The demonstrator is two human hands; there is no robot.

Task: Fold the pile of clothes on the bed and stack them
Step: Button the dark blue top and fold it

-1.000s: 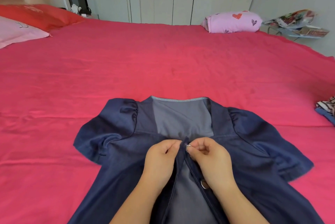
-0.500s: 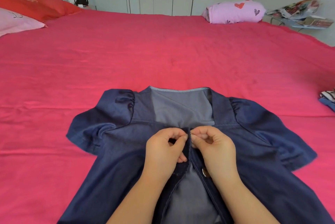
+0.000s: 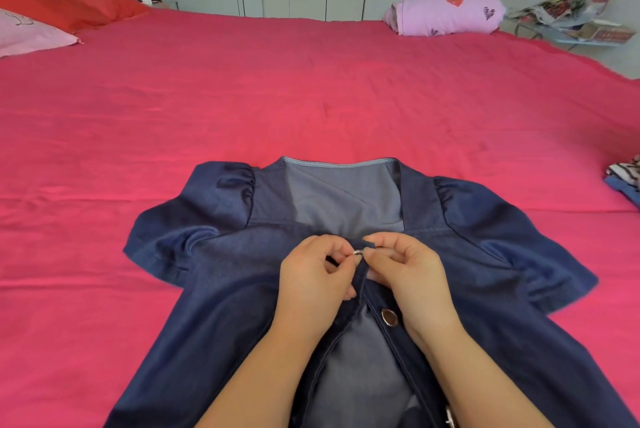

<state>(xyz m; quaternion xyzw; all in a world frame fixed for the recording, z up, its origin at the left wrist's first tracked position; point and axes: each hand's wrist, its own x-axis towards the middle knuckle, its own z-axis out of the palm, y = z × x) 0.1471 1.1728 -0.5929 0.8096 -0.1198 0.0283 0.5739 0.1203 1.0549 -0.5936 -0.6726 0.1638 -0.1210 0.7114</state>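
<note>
Evidently the fastening stage was in hand, before any fold. Nearest, the navy blouse [image 3: 221, 296] lay face up on the red bed [image 3: 311, 98], its front gaping beside an undone lower button [image 3: 389, 317]. Just beyond, the left hand [image 3: 311, 275] and right hand [image 3: 412, 275] met at the neckline. Thumb and forefinger of each pinched a front edge around the top button [image 3: 357, 252], with the other fingers curled. The next move probably called for pressing that button closed, then the lower one. Far right lay some other clothes [image 3: 625, 178], and a pink bundle [image 3: 446, 13] sat at the far edge.
</note>
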